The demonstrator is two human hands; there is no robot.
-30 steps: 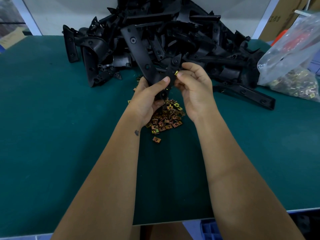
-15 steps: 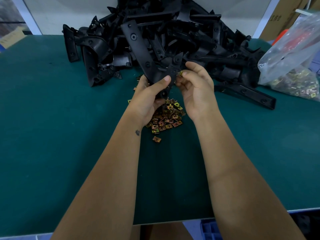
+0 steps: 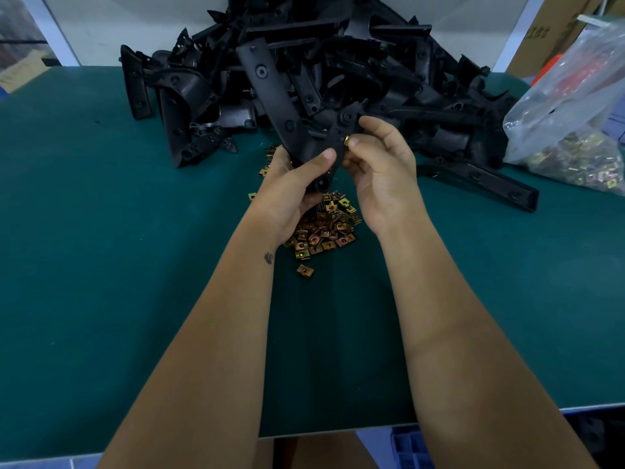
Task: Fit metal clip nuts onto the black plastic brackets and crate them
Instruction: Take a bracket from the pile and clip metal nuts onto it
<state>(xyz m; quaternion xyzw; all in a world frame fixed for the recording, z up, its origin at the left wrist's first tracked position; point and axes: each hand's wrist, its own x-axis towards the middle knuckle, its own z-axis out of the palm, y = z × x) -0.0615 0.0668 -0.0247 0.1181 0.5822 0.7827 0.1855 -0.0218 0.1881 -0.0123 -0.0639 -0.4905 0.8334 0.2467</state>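
Small brass-coloured metal clip nut (image 3: 347, 141) sits at the edge of a long black plastic bracket (image 3: 280, 106), pinched by thumb and forefinger of the right hand (image 3: 382, 170). Left hand (image 3: 292, 187) grips the bracket's lower end, thumb curled across its face; bracket held above the bench, tilted up and away to the left. Directly below the hands: loose heap of brass-coloured clip nuts (image 3: 324, 228) on the green-topped bench (image 3: 101, 231). Behind: large pile of black plastic brackets (image 3: 338, 72). Far right: clear plastic bag of clip nuts (image 3: 575, 137). Brown cardboard box (image 3: 554, 32) beyond carries dark printing, not legible.
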